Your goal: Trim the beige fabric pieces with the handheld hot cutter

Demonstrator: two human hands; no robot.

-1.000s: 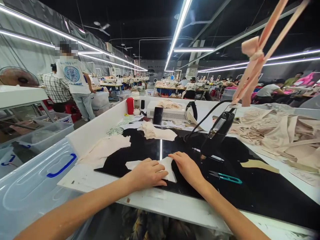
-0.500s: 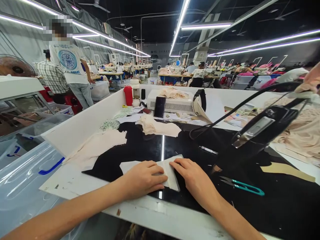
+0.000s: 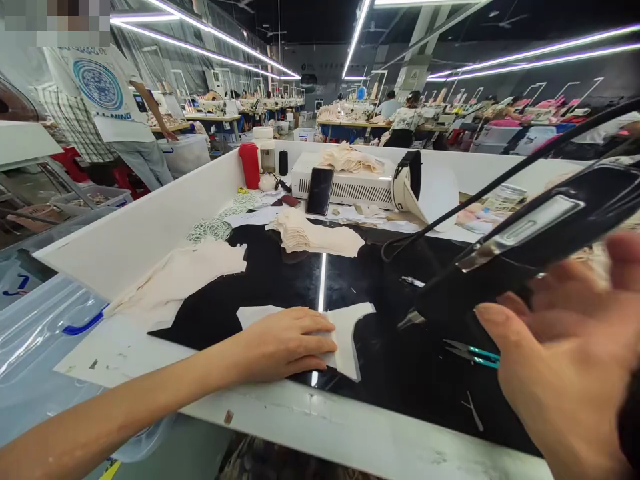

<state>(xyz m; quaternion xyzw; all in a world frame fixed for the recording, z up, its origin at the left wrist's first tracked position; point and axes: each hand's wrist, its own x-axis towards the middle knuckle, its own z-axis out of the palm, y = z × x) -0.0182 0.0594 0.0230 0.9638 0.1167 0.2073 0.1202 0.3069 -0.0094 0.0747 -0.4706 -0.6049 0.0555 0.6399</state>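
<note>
My left hand (image 3: pixel 290 341) lies flat with its palm down on a white cut piece (image 3: pixel 347 333) on the black work surface (image 3: pixel 400 373). The piece's right end shows beyond my fingertips. At the right, close to the camera, my right hand (image 3: pixel 575 347) is raised with its fingers apart and nothing in it, somewhat blurred. Just behind it hangs a black tool (image 3: pixel 530 233) with a metal plate and a pointed tip, joined to a black cable. Teal thread snips (image 3: pixel 473 353) lie left of my right hand, partly hidden by it.
Stacked cream pieces (image 3: pixel 315 237) and more cream fabric (image 3: pixel 185 273) lie farther back. A phone (image 3: pixel 320 191) leans on a white machine (image 3: pixel 345 179) near a red bottle (image 3: pixel 249 165). A white wall (image 3: pixel 150 220) edges the left. A person (image 3: pixel 107 100) stands beyond it.
My right hand has left the white piece and moved right and up, its fingers opening. My left hand stays on the piece. The view has shifted, and the black tool appears larger and nearer.
</note>
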